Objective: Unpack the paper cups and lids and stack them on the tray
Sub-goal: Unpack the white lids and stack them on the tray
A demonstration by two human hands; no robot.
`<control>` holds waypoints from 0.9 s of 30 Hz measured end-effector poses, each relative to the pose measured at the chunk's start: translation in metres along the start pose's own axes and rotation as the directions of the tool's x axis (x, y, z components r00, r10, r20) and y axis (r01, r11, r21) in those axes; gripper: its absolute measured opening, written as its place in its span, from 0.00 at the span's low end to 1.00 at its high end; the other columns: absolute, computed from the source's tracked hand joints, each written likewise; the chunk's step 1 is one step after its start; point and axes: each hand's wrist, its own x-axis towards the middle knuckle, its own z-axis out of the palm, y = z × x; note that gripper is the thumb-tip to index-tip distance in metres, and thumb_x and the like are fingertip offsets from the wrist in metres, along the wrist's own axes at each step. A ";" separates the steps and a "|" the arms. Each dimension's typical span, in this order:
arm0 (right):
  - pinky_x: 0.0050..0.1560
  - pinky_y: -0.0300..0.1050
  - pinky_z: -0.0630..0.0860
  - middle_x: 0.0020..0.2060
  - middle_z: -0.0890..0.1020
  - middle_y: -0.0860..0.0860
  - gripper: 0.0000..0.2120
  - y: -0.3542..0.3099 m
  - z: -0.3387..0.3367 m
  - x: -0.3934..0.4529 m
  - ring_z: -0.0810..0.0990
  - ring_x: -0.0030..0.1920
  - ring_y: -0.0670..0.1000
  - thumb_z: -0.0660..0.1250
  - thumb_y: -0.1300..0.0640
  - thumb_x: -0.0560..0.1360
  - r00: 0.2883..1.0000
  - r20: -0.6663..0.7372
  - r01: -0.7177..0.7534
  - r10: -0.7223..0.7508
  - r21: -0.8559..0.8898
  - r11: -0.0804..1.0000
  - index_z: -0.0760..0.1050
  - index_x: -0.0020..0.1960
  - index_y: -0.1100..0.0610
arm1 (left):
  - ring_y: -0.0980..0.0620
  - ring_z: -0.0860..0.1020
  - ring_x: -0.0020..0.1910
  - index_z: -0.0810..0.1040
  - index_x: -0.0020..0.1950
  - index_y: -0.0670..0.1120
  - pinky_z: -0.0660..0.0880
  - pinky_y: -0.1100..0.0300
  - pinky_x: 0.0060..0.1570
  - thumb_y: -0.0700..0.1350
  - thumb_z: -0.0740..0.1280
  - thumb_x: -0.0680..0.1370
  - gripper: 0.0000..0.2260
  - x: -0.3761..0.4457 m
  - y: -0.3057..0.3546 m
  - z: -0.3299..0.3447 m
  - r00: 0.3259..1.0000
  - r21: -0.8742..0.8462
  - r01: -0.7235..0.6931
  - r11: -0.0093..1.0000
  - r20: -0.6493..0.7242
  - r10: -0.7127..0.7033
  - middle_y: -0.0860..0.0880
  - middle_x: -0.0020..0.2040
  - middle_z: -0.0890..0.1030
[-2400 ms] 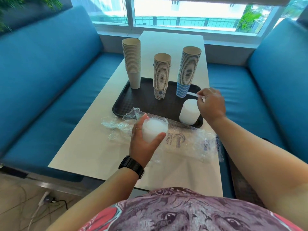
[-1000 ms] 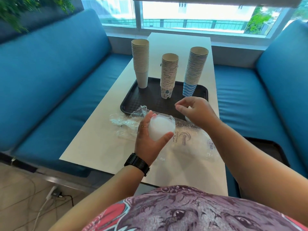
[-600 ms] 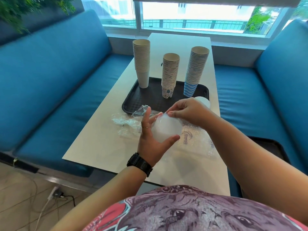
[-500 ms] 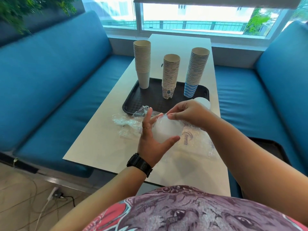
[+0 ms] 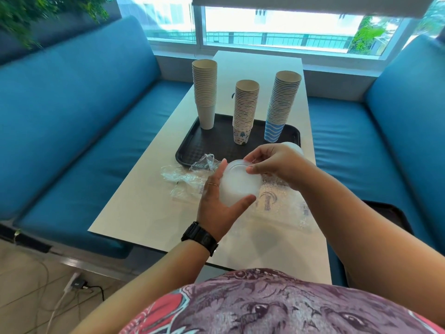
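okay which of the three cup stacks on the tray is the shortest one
The middle stack, whose bottom cup has a small tree print. The plain stack at the left and the blue-striped stack at the right both rise higher.

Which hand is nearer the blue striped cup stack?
Right. The right hand sits just in front of the blue striped cup stack; the left hand is lower and further left, gripping the lid stack.
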 end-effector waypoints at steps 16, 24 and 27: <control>0.45 0.42 0.71 0.47 0.82 0.53 0.10 0.038 -0.074 0.042 0.78 0.47 0.52 0.66 0.63 0.74 0.849 -0.503 -0.028 -0.161 -0.348 0.937 0.82 0.52 0.54 | 0.67 0.71 0.64 0.62 0.75 0.54 0.69 0.70 0.61 0.63 0.74 0.65 0.42 0.009 -0.013 0.012 0.999 -0.089 0.052 0.995 0.011 -0.051 0.63 0.65 0.72; 0.53 0.49 0.70 0.54 0.81 0.56 0.10 0.075 -0.077 0.046 0.76 0.57 0.58 0.63 0.61 0.78 0.833 -0.461 -0.091 -0.306 -0.659 0.746 0.79 0.57 0.57 | 0.64 0.71 0.65 0.61 0.74 0.55 0.70 0.66 0.63 0.62 0.74 0.65 0.41 0.011 -0.012 0.017 0.999 -0.072 0.052 0.996 0.006 -0.051 0.64 0.65 0.71; 0.59 0.50 0.68 0.57 0.81 0.55 0.11 0.088 -0.074 0.046 0.75 0.60 0.58 0.65 0.60 0.77 0.873 -0.374 -0.068 -0.314 -0.731 0.679 0.79 0.58 0.57 | 0.62 0.71 0.65 0.61 0.74 0.56 0.70 0.66 0.63 0.62 0.74 0.65 0.41 0.011 -0.013 0.018 0.999 -0.072 0.049 0.996 -0.001 -0.049 0.63 0.65 0.72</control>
